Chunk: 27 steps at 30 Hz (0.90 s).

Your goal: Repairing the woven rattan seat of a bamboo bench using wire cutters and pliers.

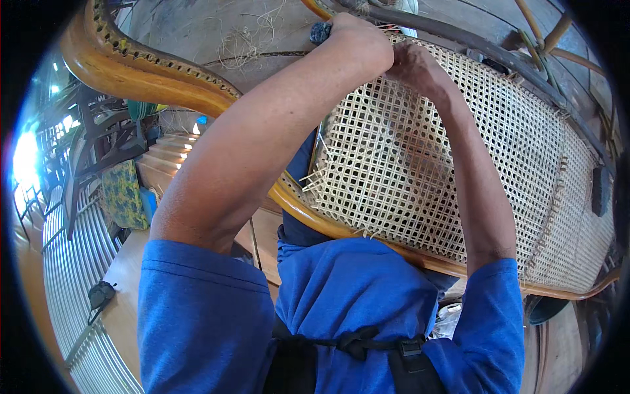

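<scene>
Woven cane webbing [374,157] with an open lattice covers a curved, honey-brown wooden chair frame [321,220] across my lap. At the far edge of the weave my left hand [361,43] is closed in a fist. A dark, rounded handle end [320,33] sticks out from it on the left; the rest of that tool is hidden. Close beside it, my right hand [418,67] rests at the cane's edge with its fingers curled. What those fingers pinch, if anything, cannot be made out. Loose cane ends [312,180] poke out at the near left corner.
A bare frame arm [151,75] with a row of drilled holes curves out at upper left. Cane scraps [246,49] litter the floor beyond. Dark poles [472,41] run along the weave's far side. A yellow-and-black patterned block [123,196] and a dark cap-like object [100,295] lie leftward.
</scene>
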Available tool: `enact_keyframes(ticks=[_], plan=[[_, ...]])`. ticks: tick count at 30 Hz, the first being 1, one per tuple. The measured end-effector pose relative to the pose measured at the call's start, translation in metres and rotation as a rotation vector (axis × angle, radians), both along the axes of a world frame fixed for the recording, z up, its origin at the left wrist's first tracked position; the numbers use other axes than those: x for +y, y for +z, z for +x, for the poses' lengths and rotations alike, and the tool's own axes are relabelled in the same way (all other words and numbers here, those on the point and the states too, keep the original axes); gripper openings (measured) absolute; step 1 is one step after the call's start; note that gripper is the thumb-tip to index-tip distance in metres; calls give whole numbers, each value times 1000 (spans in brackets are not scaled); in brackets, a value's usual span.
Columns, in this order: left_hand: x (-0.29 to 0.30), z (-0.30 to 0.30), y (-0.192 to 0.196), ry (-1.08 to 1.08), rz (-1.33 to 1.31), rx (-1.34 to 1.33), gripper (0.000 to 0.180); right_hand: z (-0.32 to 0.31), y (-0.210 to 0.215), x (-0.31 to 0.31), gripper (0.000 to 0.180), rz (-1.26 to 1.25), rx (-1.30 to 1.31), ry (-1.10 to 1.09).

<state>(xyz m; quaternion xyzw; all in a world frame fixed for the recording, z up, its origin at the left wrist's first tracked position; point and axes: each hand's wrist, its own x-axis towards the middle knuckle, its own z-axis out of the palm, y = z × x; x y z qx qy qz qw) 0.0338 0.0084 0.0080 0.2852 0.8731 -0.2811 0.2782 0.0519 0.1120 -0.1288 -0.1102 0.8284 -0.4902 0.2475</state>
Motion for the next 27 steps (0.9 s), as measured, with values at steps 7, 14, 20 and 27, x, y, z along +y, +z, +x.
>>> enact_keyframes(ticks=[7, 14, 20, 27], plan=[[3, 1, -2, 85, -36, -4, 25, -16, 3, -5, 24, 276, 326, 210], [-13, 5, -11, 64, -6, -43, 26, -22, 10, -15, 34, 431, 218, 250], [-18, 8, -15, 119, 147, -17, 23, -7, 14, -17, 34, 398, 146, 28], [-11, -28, -56, 83, -61, 16, 33, -3, -30, -11, 26, 232, 441, 94]])
